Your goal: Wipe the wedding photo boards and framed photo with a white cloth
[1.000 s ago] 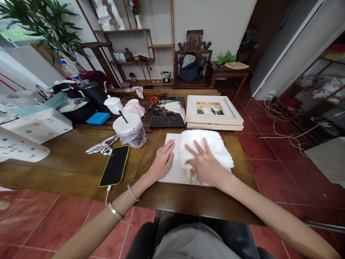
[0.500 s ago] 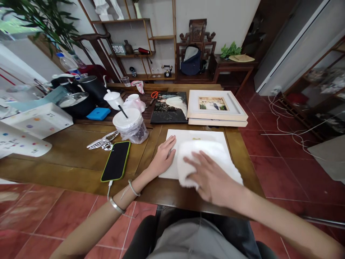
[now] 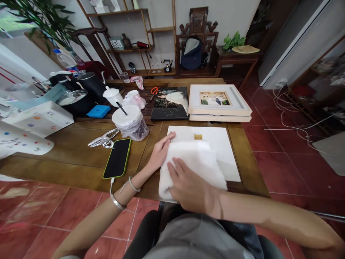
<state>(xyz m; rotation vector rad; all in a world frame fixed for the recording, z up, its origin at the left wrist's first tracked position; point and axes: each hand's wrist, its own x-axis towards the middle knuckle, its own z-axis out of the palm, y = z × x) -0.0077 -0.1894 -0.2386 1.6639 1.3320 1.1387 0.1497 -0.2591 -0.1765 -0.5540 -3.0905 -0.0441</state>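
A white board, the back of a frame with a small gold hanger, lies flat on the wooden table in front of me. My right hand lies flat with spread fingers on a white towel at the board's near left corner. My left hand rests flat with straight fingers on the board's left edge, touching the towel.
A black phone in a green case with a cable lies left of the board, beside tongs and a lidded plastic cup. Behind the board are a dark photo print and stacked white frames. Pots and boxes crowd the left.
My right hand has dragged the towel from the board's far part toward me and to the left, uncovering the gold hanger. My left hand has stayed on the left edge.
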